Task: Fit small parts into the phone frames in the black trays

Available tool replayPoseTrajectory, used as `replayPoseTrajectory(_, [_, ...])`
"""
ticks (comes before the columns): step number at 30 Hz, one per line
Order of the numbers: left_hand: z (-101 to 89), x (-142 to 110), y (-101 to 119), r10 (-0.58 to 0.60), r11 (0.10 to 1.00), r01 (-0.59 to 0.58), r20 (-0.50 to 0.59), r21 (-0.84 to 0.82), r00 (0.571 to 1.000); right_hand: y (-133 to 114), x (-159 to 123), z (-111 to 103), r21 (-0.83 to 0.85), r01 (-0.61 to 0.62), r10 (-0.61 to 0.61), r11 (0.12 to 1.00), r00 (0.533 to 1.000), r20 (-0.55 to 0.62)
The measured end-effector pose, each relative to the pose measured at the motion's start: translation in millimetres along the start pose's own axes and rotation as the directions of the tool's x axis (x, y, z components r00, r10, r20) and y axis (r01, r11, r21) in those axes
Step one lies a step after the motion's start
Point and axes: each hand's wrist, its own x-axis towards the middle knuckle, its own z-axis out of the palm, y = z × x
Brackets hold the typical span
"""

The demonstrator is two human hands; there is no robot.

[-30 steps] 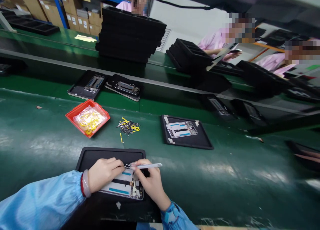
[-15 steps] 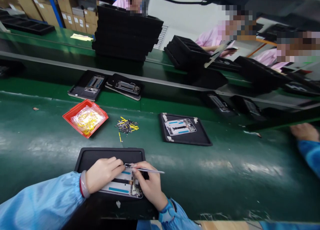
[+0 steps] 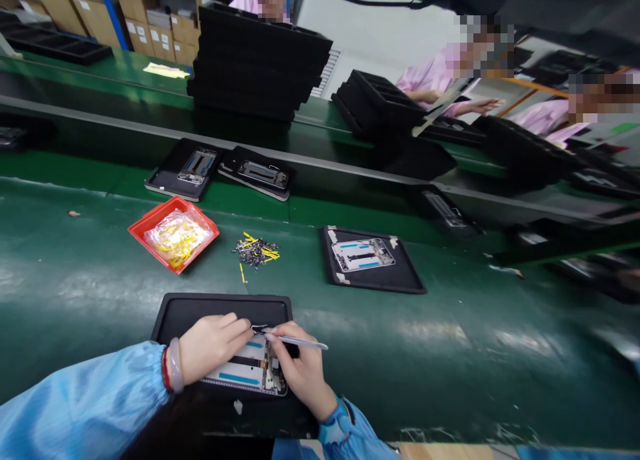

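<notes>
A phone mid-frame (image 3: 245,373), silvery with blue strips and a dark ribbon cable, lies in a black tray (image 3: 200,305) in front of me. My left hand (image 3: 215,347) lies over its left part, fingers closed together at the far edge; the thumb is hidden. Between finger and thumb, my right hand (image 3: 303,363) pinches metal tweezers (image 3: 310,343). Their tip meets a small dark part (image 3: 259,328) beside my left fingertips, too small to name. The lower right corner of the frame shows a circuit area next to my right hand.
Beyond the tray are a red bin (image 3: 205,247) of bagged yellow pieces and a pile of small black-and-yellow parts (image 3: 256,250). Another tray (image 3: 405,273) with a phone frame stands right. Farther back are conveyor trays (image 3: 173,180), stacked black trays (image 3: 260,67) and several co-workers in pink.
Both my hands keep nearly the same pose on the phone mid-frame. Trays on the conveyor have shifted right. At the right edge, a co-worker's hand in a blue sleeve has left its place.
</notes>
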Motion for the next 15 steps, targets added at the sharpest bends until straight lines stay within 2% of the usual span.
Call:
replayPoseTrajectory(5, [0.3,0,1,-0.008,1.0,0.008,0.009,0.006,1.0,-2,2,-1,-0.024,0.048,-0.047,0.999,0.999,0.02])
replayPoseTrajectory(9, [1.3,-1,3,-0.021,1.0,0.02,0.065,0.02,0.998,-3,4,-3,-0.036,0.062,-0.06,0.997,0.997,0.041])
replayPoseTrajectory(12, [2.3,-2,4,-0.04,0.999,0.037,0.089,0.036,0.995,-5,8,-5,-0.044,0.046,-0.042,0.998,0.995,0.086])
replayPoseTrajectory(15, [3.2,-3,4,-0.045,0.999,0.043,0.058,0.031,0.997,-10,12,-4,-0.091,0.047,-0.033,0.995,0.988,0.15])
